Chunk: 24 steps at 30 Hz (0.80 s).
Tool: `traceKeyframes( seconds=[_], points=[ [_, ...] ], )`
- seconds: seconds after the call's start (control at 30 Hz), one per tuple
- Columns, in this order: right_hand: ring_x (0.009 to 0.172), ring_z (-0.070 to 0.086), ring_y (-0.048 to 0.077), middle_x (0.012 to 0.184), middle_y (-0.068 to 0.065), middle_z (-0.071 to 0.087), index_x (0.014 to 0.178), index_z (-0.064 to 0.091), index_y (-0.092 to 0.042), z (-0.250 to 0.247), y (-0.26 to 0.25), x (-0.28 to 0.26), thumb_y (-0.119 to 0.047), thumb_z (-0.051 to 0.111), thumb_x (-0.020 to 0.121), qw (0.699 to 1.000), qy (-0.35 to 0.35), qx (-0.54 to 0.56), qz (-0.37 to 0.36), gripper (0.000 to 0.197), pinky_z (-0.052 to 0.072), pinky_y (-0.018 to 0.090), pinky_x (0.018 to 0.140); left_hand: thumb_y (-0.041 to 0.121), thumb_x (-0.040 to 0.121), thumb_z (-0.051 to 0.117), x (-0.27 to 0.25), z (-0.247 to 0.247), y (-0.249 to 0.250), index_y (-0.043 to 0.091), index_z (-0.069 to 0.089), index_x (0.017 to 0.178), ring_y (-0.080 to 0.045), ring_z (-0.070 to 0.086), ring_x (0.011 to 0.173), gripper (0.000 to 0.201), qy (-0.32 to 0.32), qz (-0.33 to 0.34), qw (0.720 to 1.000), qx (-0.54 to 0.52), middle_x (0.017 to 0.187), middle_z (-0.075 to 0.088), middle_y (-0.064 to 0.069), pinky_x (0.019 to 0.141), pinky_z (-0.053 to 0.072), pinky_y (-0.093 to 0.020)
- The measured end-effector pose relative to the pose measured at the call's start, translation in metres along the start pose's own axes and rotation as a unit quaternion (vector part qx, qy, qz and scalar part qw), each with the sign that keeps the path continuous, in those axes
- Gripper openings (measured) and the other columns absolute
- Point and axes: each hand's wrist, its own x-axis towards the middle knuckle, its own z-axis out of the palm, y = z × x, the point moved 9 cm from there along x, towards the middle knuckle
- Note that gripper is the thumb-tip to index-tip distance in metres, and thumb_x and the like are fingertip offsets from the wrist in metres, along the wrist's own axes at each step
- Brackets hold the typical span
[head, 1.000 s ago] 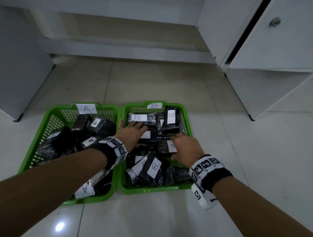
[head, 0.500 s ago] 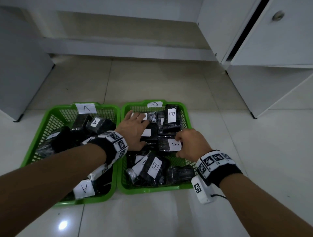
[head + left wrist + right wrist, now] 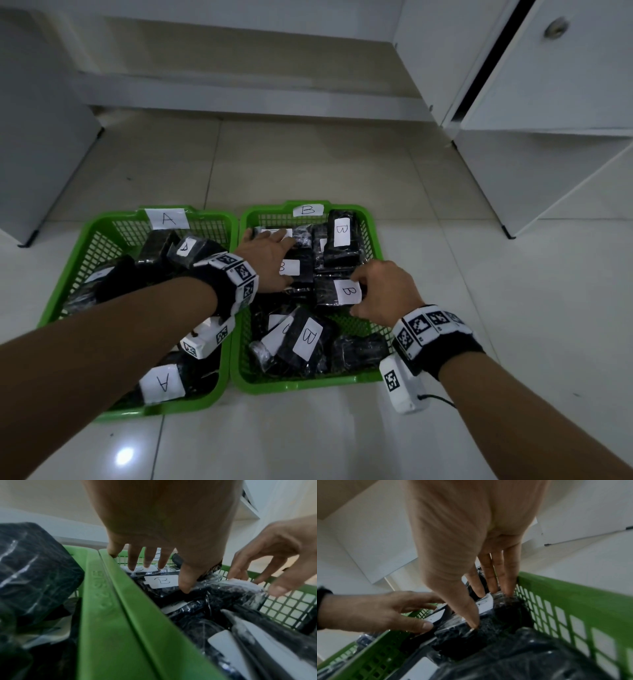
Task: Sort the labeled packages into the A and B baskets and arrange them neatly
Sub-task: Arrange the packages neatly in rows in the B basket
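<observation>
Two green baskets stand side by side on the floor: basket A (image 3: 102, 228) on the left and basket B (image 3: 371, 222) on the right. Each holds several black wrapped packages with white letter labels. My left hand (image 3: 281, 257) lies flat over the back-left B packages (image 3: 298, 270), with its fingers straight and its thumb beside a B label (image 3: 162, 580). My right hand (image 3: 363, 293) grips a B-labelled package (image 3: 330, 294) at the right side of basket B. Its fingers (image 3: 498, 582) go down between that package and the basket wall, and its thumb sits on the near edge.
A grey cabinet (image 3: 37, 137) stands at the left and white cabinets (image 3: 548, 102) at the right. A low ledge (image 3: 239, 99) runs along the back. Pale tiled floor (image 3: 308, 164) surrounds the baskets. More B packages (image 3: 308, 337) lie at the front of basket B.
My right hand shifted right and uncovered the B label of the package it grips. My left hand slid farther back over the back-left packages.
</observation>
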Motion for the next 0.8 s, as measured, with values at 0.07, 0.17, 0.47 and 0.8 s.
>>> traceKeyframes(
  seconds=[0.07,0.17,0.47,0.8],
  points=[
    [0.109,0.063,0.018,0.122,-0.004,0.065,0.126,0.070,-0.027,0.001,-0.004,0.002,-0.038,0.082,0.074,1.000,0.009,0.014,-0.004,0.055,0.050,0.028,0.085,0.063,0.086,0.055,0.000,0.001,0.000,0.025,0.017,0.156,-0.029,0.019,0.149,0.087,-0.002,0.004,1.000,0.015,0.165,0.009,-0.003,0.121,0.010,-0.056],
    [0.114,0.061,0.021,0.126,-0.002,0.062,0.128,0.070,-0.028,0.004,-0.009,0.003,-0.051,0.079,0.080,1.000,0.013,-0.004,-0.008,0.055,0.051,0.035,0.093,0.062,0.087,0.055,0.001,0.002,0.001,0.028,0.020,0.155,-0.030,0.019,0.149,0.085,-0.002,0.003,1.000,0.027,0.165,0.009,-0.003,0.120,0.010,-0.057],
    [0.106,0.062,0.024,0.114,0.002,0.064,0.112,0.072,-0.021,0.007,-0.014,0.003,-0.053,0.068,0.089,0.997,0.036,-0.063,0.008,0.039,0.048,0.032,0.081,0.062,0.089,0.055,0.003,0.004,0.004,0.030,0.019,0.155,-0.031,0.019,0.149,0.082,-0.013,-0.006,0.999,0.041,0.166,0.007,-0.003,0.119,0.010,-0.061],
    [0.082,0.066,0.022,0.089,0.006,0.071,0.095,0.077,-0.011,-0.004,-0.005,0.004,-0.043,0.082,0.081,0.999,-0.003,0.016,0.037,0.036,0.058,0.035,0.082,0.057,0.089,0.057,-0.001,0.000,0.002,0.024,0.017,0.155,-0.029,0.020,0.149,0.084,-0.022,0.008,1.000,0.011,0.165,0.009,-0.004,0.120,0.012,-0.057]
  ],
)
